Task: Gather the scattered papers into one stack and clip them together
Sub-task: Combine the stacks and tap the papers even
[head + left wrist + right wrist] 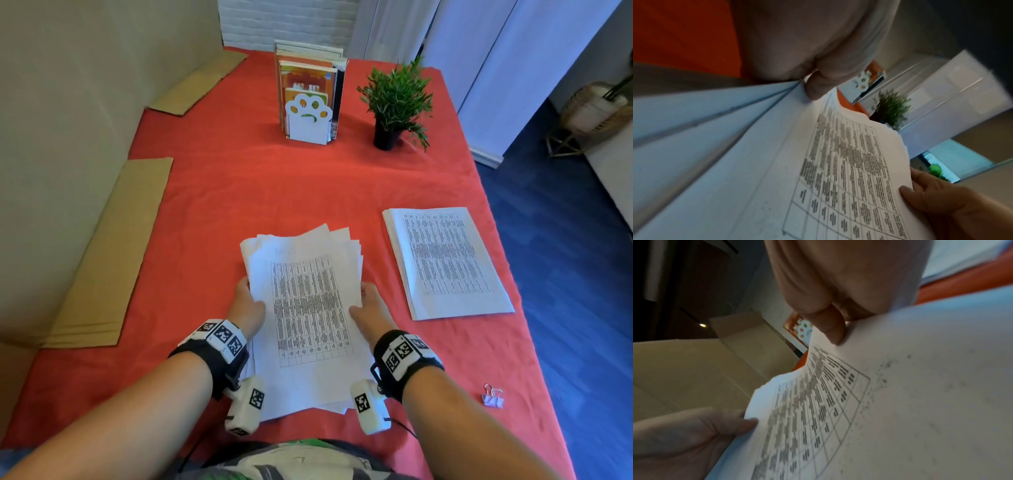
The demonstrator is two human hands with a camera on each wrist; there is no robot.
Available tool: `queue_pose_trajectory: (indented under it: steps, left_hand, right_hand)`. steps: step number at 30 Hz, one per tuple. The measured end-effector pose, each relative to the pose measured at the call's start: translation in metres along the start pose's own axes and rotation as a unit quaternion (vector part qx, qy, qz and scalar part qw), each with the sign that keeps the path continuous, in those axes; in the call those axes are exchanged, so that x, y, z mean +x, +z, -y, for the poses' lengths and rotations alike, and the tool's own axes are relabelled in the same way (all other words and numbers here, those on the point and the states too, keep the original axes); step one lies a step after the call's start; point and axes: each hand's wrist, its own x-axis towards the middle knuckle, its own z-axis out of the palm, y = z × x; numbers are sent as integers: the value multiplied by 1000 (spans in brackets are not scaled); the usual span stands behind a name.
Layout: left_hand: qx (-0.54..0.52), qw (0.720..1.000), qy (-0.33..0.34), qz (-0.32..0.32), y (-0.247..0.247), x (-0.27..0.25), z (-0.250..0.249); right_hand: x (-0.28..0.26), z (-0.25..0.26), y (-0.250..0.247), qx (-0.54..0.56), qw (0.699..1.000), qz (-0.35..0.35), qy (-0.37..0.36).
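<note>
Big red tablecloth (212, 212) covers the whole table, w/ a neat paper pile (445, 260) lying off to the right, well apart from the action. Centre-front is the loose sheaf of papers (308, 308), edges fanned and uneven. Left hand (248, 303) and right hand (371, 306) each pinch a long side, thumbs on top, fingers curled under. Imo it's light but floppy and the sheets slide easily, so hold mid-edge both sides and tap it square. Tiny binder clip (493, 397) sits untouched near the right forearm, prob goes on a squared-up edge
</note>
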Motion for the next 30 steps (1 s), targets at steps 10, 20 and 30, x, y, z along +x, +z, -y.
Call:
queue_pose_trajectory:
  steps: [10,20,30]
  left_hand:
    - [-139,936,309,-98,-24,-22,-72]
    - [-195,924,320,-79,-18,-25,-56]
    - [-288,909,283,-104,-4,-30,-64]
  right_hand:
    - [-15,88,-32,198,933,-118,-277]
    - [-16,56,-30,282,938,-88,-183]
    - [-29,56,-13,299,935,-64,-178]
